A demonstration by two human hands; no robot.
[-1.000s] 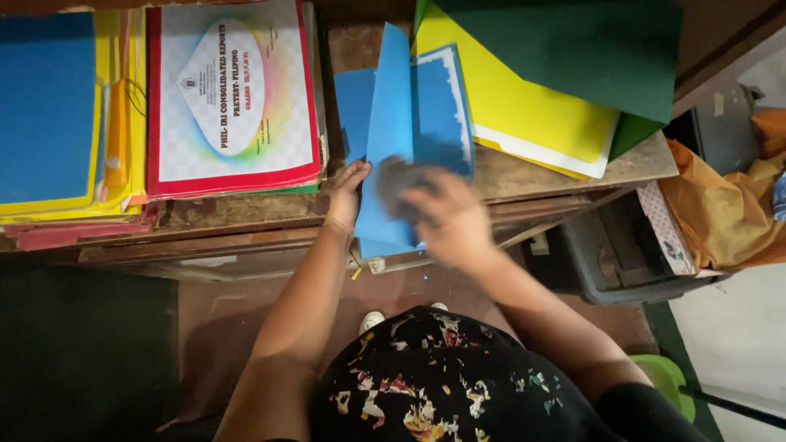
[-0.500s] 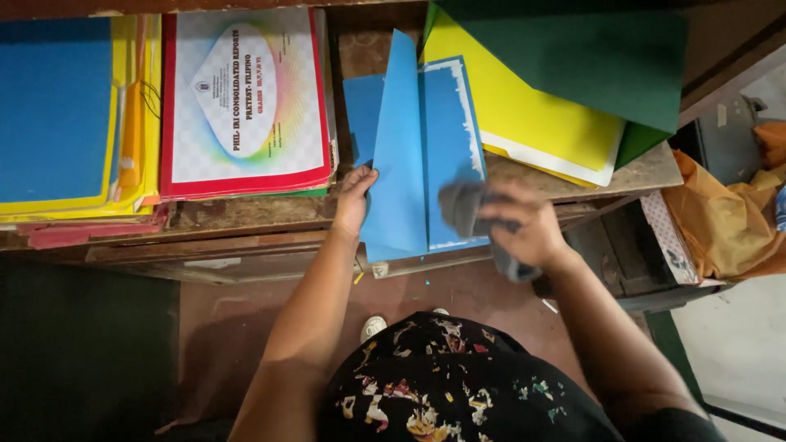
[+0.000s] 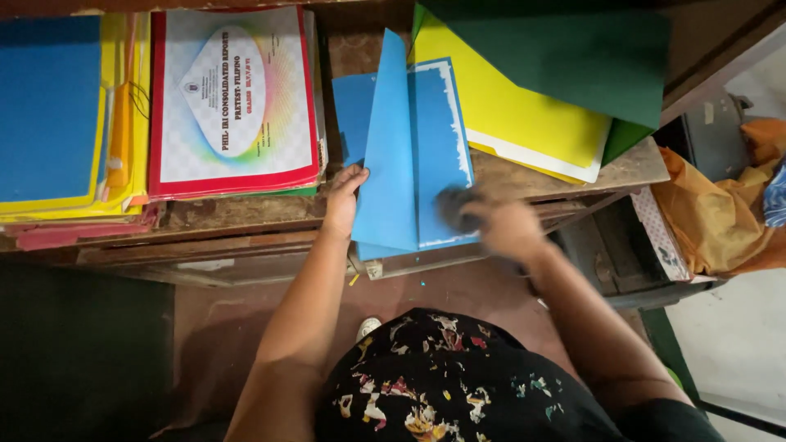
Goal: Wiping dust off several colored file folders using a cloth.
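On desk (image 3: 246,214), left hand (image 3: 344,200) fingers flat at blue folder's (image 3: 409,155) nine o'clock edge; right hand (image 3: 499,225) blurred, grip unclear.

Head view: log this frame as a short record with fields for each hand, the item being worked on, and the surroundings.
Left hand: left hand rests open on the left edge of the blue folder
Right hand: right hand, blurred, presses a dark pad on the folder's lower right part
Folder: folded, one flap raised, white patches along its right edge
Surface: worn wooden table
Nearby: yellow folder under green paper; red-bordered report cover
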